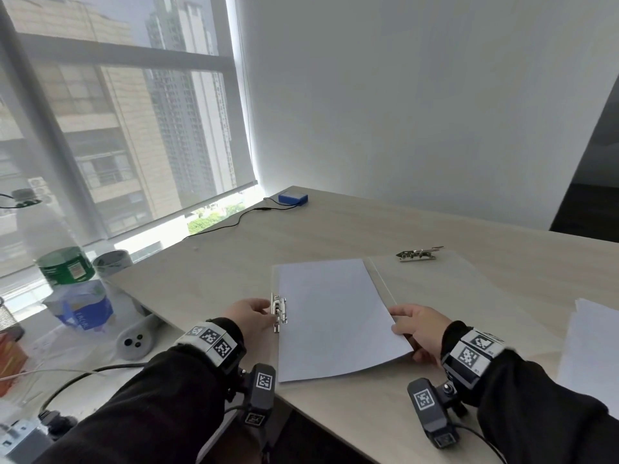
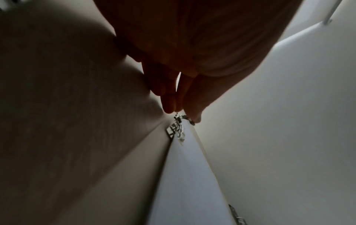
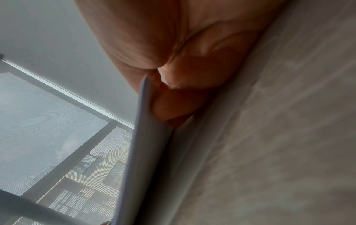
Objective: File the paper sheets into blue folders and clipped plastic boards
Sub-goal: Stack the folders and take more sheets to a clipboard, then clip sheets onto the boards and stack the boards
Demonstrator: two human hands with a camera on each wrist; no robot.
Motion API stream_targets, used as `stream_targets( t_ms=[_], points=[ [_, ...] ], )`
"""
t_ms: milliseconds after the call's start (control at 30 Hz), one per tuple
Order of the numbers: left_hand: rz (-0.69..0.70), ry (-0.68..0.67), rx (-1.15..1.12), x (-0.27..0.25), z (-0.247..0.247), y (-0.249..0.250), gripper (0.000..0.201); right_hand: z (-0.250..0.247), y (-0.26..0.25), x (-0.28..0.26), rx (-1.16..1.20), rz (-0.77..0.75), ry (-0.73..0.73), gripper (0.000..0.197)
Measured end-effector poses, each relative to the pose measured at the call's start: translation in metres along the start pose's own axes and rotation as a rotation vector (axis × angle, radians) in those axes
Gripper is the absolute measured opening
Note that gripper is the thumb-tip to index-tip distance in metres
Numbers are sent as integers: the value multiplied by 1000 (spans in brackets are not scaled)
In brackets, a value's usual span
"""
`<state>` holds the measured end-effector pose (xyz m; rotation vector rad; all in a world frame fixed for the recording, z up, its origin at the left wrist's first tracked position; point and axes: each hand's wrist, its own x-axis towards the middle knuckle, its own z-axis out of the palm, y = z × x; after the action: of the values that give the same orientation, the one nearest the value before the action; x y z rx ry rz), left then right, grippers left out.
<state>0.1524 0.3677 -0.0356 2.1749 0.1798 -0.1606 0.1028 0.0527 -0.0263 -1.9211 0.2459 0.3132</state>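
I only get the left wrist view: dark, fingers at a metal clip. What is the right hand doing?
Observer: The right hand pinches the paper sheet by its right edge, fingers underneath, lifting that edge.
Operator: More paper waiting?
Observer: Yes, a stack of sheets lies at the table's right side.
Operator: Any blue folder out?
Observer: None that I see; only a small blue box at the far corner.
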Motion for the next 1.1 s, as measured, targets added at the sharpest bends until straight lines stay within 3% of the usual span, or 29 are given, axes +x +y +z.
stream_targets(
  t_ms=[167, 400, 633, 767, 867, 1100],
  points=[
    [-3, -16, 260, 0, 1, 9, 34, 0, 1, 0, 13, -2, -2, 29],
    [-34, -22, 416, 7, 1, 11, 38, 1, 1, -2, 32, -7, -3, 31],
    [-19, 39, 210, -6, -2, 9, 41, 4, 3, -7, 131, -23, 10, 30],
    [150, 138, -62, -39, 10, 32, 16, 9, 6, -19, 422, -36, 54, 30],
    [249, 14, -160, -68, 34, 61, 11, 3, 8, -34, 602, -54, 172, 24],
    [258, -364, -267, -115, 128, 119, 12, -71, 43, -97, 518, -62, 352, 18]
  ],
)
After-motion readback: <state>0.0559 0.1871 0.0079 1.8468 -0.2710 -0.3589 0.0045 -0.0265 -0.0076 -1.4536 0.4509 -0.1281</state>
